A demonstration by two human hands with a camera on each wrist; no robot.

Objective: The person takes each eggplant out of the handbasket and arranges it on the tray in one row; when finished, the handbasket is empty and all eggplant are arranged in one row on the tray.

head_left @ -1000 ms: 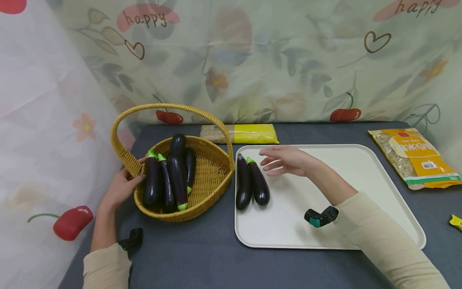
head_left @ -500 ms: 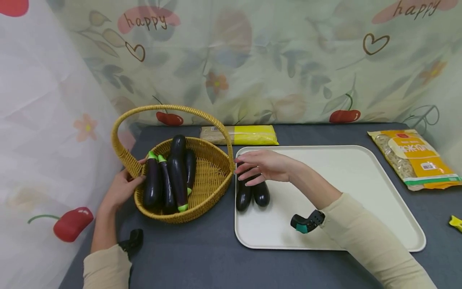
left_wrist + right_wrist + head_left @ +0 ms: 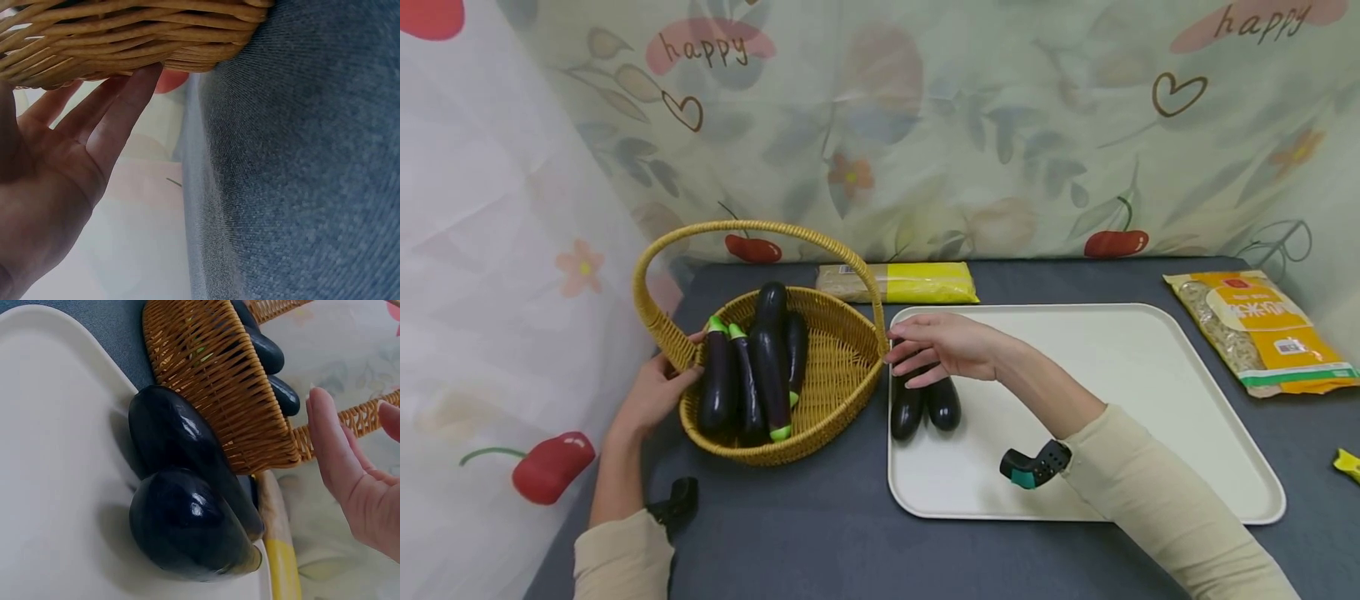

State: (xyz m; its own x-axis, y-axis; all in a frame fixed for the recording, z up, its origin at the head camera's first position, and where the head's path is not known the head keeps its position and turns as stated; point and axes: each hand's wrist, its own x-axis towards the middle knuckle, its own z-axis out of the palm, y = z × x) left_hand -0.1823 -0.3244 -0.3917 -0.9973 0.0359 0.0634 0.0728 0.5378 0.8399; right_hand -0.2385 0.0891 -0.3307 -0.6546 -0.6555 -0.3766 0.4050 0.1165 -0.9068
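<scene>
At the left, my left hand [image 3: 653, 393] grips the wicker basket [image 3: 838, 350] by its rim at the foot of the handle, thumb at the rim and fingers along the outer wall. Several dark purple eggplants [image 3: 770, 362] with green caps lie in the basket. Two more eggplants, one on the left [image 3: 907, 414] and one beside it [image 3: 945, 406], rest at the left end of the white tray [image 3: 1060, 400]. Over them hovers my right hand [image 3: 958, 346], holding nothing, its loosely bent fingers hiding their upper ends. In the right wrist view those fingers are apart from both eggplants.
Behind the basket and tray lies a yellow-ended packet [image 3: 928, 283]. A yellow bag of grain [image 3: 1262, 333] lies right of the tray, with a small yellow object [image 3: 1348, 463] at the right edge. Patterned cloth [image 3: 925, 125] hangs behind the grey table [image 3: 805, 533].
My right hand has moved left across the tray to above the two eggplants, beside the basket's right end, then nearly stopped. The left hand has kept its hold on the basket.
</scene>
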